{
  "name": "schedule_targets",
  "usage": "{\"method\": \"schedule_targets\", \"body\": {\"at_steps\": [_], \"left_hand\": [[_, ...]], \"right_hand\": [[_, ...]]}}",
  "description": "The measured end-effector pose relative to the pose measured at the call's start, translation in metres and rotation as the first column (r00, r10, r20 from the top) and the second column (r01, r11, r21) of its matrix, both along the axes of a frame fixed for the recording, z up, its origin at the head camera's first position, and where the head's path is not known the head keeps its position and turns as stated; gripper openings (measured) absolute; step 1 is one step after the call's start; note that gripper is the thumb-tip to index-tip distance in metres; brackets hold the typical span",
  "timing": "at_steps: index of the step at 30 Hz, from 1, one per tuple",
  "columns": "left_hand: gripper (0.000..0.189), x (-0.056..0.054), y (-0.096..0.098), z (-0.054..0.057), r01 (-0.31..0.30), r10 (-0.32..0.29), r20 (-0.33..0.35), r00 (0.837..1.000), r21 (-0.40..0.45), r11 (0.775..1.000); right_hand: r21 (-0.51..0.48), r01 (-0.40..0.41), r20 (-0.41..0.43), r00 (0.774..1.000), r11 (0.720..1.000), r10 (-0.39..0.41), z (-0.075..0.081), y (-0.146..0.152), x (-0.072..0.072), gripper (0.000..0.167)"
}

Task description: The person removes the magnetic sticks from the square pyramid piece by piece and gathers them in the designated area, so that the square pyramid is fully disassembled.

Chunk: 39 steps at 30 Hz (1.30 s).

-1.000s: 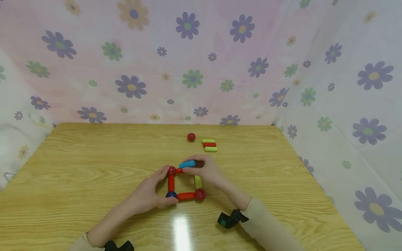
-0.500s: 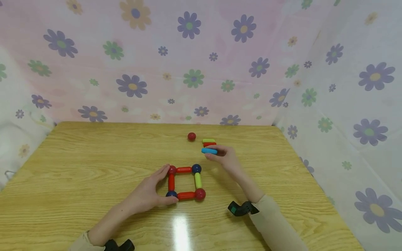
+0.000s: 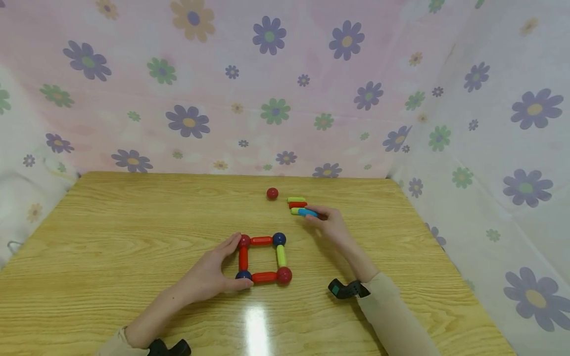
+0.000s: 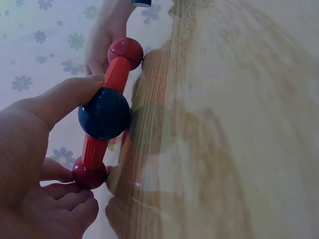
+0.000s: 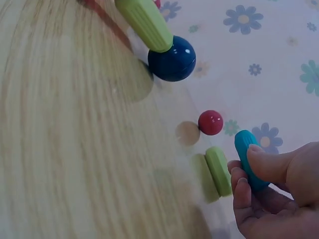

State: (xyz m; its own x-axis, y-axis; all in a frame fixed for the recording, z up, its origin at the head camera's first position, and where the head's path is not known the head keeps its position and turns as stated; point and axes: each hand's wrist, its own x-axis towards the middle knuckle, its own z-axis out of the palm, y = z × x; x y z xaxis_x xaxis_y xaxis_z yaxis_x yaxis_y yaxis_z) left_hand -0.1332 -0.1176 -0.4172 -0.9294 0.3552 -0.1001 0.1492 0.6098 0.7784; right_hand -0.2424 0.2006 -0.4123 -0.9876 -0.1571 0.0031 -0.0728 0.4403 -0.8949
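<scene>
In the head view, a square of magnetic rods and balls lies on the table, with red rods (image 3: 264, 277), one yellow-green rod (image 3: 281, 256), two dark blue balls (image 3: 279, 239) and two red balls (image 3: 284, 275). My left hand (image 3: 205, 277) grips its left side, thumb by the near blue ball (image 4: 104, 113) and fingers at the far red ball (image 4: 89, 173). Farther back, my right hand (image 3: 333, 226) pinches a blue rod (image 5: 250, 160) between thumb and fingers. That rod overlaps a loose yellow-green rod (image 3: 295, 211) in the head view.
Behind the right hand's rod lie a loose red rod (image 3: 297, 204) and another yellow-green rod (image 3: 296, 200). A single red ball (image 3: 272, 193) sits to their left. The wooden table (image 3: 133, 222) meets a flowered cloth (image 3: 213, 158) at the back.
My right hand has carried the blue rod from over the square's far side to the right and back, beside the loose rods. The left hand and the square stay in place.
</scene>
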Motion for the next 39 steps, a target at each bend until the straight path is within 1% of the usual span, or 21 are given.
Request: {"method": "schedule_targets", "body": {"at_steps": [4,8,11,16,21,24,30,34,39], "left_hand": [[0.113,0.000,0.000,-0.001,0.004,-0.004,-0.007,1.000,-0.001,1.000],[0.113,0.000,0.000,-0.001,0.005,-0.005,-0.011,1.000,-0.002,1.000],[0.113,0.000,0.000,-0.001,0.004,-0.004,-0.008,1.000,-0.001,1.000],[0.113,0.001,0.000,-0.001,0.003,-0.003,-0.003,1.000,-0.003,1.000],[0.113,0.001,0.000,0.000,0.002,-0.002,-0.004,1.000,-0.006,1.000],[0.113,0.001,0.000,0.001,0.001,-0.001,-0.005,1.000,-0.006,1.000],[0.113,0.001,0.000,0.001,-0.001,0.001,-0.003,1.000,-0.005,1.000],[0.113,0.001,0.000,0.001,0.000,0.000,-0.010,1.000,-0.005,1.000],[0.113,0.003,0.000,0.000,0.002,-0.002,-0.027,1.000,-0.011,1.000]], "right_hand": [[0.022,0.038,-0.003,0.999,0.999,-0.038,-0.004,0.000,-0.001,0.031],[0.037,0.065,0.002,0.998,0.997,-0.065,-0.008,0.000,-0.001,0.029],[0.057,0.089,-0.007,0.996,0.994,-0.088,-0.011,0.000,-0.002,0.028],[0.083,0.117,-0.048,0.992,0.990,-0.113,-0.016,0.001,-0.004,0.027],[0.101,0.119,-0.070,0.991,0.988,-0.113,-0.016,0.001,-0.004,0.028],[0.113,0.107,-0.086,0.992,0.988,-0.098,-0.017,0.001,-0.003,0.029],[0.112,0.106,-0.114,0.989,0.988,-0.093,-0.020,-0.001,-0.003,0.024],[0.125,0.110,-0.120,0.988,0.986,-0.096,-0.021,0.000,-0.003,0.024],[0.137,0.117,-0.111,0.989,0.984,-0.103,-0.019,-0.001,-0.002,0.027]]}}
